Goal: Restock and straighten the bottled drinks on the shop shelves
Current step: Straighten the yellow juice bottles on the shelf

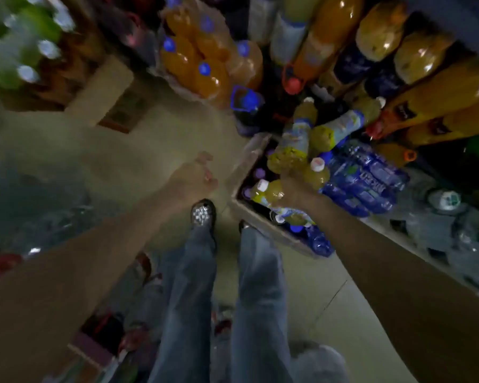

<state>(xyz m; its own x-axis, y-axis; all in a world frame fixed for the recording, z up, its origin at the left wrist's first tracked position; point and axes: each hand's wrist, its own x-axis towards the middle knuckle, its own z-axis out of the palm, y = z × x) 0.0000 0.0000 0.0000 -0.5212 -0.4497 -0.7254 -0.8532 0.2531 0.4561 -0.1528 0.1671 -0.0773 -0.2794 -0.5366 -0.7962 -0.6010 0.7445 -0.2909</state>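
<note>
Bottled drinks filled the shop corner, most of them ahead and to the right of the person. Nearest, two legs in loose blue jeans (pixel 194 299) stood on the floor, with a checkered shoe (pixel 203 214) pointing forward. Left arm reached out bare over the floor; left hand (pixel 197 175) hung with fingers loosely curled, holding nothing. Right arm stretched forward and down to the cardboard box (pixel 249 214). Right hand (pixel 293 190) sat among yellow juice bottles (pixel 291 150); it looked wrapped around one, but blur left the grip unclear, so can't tell for sure. Those bottles were clear plastic, white caps, pale blue-yellow labels, piled crooked and tilted in and above the box. Purple caps showed deeper inside the box. Just right of the box lay a shrink-wrapped pack of blue-labelled water bottles (pixel 368 181), glossy film. Farther right, more clear bottles in wrap, blurred. Floor (pixel 138 161) was pale tile, dull, with a grout line near the right leg. Beyond the box stood a dark bottle with a blue cap and handle (pixel 246 102). Behind it was a wrapped pack of orange drinks (pixel 202 59) with blue caps. Upper right held big orange and amber bottles (pixel 385 37) lying stacked, shiny. Far left held green bottles (pixel 20 42), heavily blurred. Lighting was dim.
</note>
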